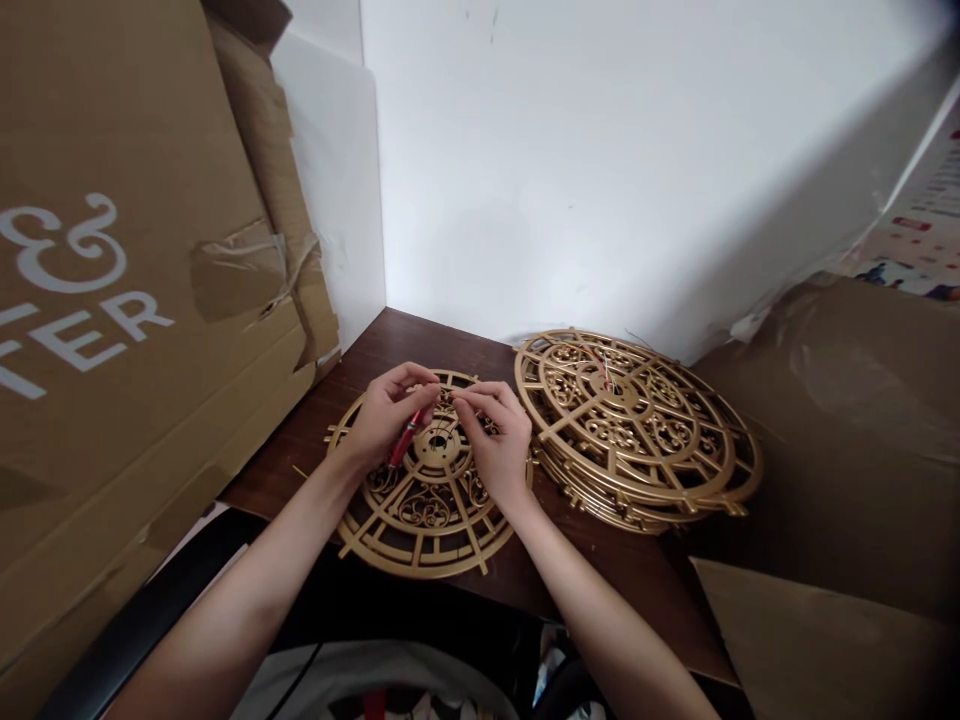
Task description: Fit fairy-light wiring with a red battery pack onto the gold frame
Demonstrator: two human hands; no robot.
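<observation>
My left hand [397, 408] is closed, with a red-handled tool [405, 440] held against the palm and pointing down. Its thumb and forefinger pinch at a thin wire, which is hard to see. Close by on the right, my right hand [496, 430] also pinches with thumb and fingertips at what looks like the wire's other part. Both hands are over a round gold openwork disc [437, 455] with scrollwork and a hub with a hole in the middle. The disc lies flat on the dark brown table [292, 450]. The tool's working end is too small to tell.
To the right stands a stack of similar gold discs [634, 425], the top one with thin coloured wires [606, 380] at its hub. A large printed cardboard box [135, 220] rises on the left, and another box [840, 430] on the right. A white wall [570, 180] closes off the back.
</observation>
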